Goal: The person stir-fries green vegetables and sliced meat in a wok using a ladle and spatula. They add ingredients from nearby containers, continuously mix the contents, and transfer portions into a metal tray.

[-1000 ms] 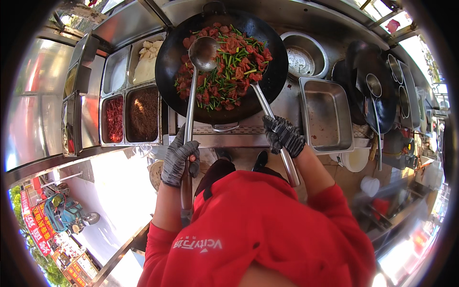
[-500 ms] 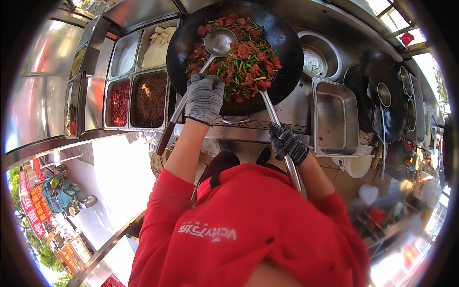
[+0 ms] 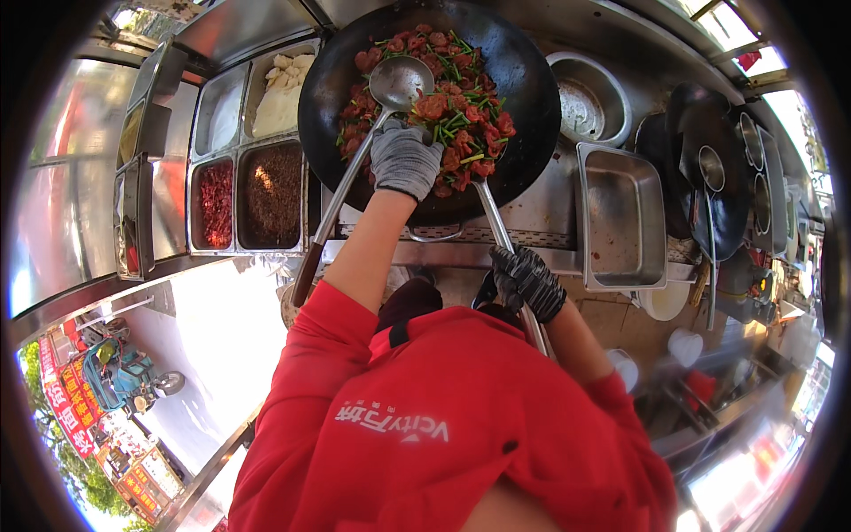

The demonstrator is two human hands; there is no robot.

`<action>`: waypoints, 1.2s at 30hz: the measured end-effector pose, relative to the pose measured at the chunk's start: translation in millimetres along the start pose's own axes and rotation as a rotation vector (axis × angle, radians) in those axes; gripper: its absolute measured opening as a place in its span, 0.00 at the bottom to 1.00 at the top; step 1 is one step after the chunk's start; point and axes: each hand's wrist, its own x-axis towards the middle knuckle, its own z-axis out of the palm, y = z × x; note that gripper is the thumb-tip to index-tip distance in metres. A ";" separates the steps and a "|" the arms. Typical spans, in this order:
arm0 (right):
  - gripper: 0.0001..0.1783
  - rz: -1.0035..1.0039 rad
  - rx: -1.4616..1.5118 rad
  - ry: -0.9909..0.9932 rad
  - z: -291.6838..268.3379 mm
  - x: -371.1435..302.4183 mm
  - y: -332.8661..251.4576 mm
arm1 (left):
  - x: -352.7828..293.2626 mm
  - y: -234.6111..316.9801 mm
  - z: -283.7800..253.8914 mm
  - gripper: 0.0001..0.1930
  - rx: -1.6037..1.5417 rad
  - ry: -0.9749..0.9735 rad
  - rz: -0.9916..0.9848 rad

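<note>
A large black wok (image 3: 532, 106) holds sliced reddish meat (image 3: 443, 106) mixed with green stalks. My left hand (image 3: 406, 161), in a grey glove, is over the food with its fingers curled down and their tips hidden. Beside it, a metal ladle (image 3: 402, 82) lies across the wok's left part, its brown-ended handle slanting over the rim towards me. The full handle shows, apart from my left palm. My right hand (image 3: 529, 282), in a dark striped glove, is closed around a long metal handle (image 3: 495, 215); this utensil's head is hidden beneath the food.
To the left, metal bins (image 3: 273, 195) contain red and brown seasonings and pale ingredients. A round steel basin (image 3: 585, 102) and a rectangular steel pan (image 3: 623, 217) stand right of the wok. Further right are dark woks (image 3: 722, 177) and another ladle (image 3: 710, 168).
My left hand has shifted right, off the ladle's handle and over the food. My right hand stays on the metal handle. The view has moved slightly.
</note>
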 end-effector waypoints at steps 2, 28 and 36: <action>0.17 0.004 0.010 -0.011 -0.1 -0.6 -1.6 | 2.4 0.5 3.4 0.13 -0.027 -0.013 -0.029; 0.15 0.112 0.030 0.097 -33.8 35.6 -13.0 | -200.5 47.0 -267.4 0.16 0.118 0.693 0.794; 0.13 0.127 0.002 0.123 -32.3 36.1 -16.1 | -195.6 26.4 -221.5 0.22 0.143 0.848 0.585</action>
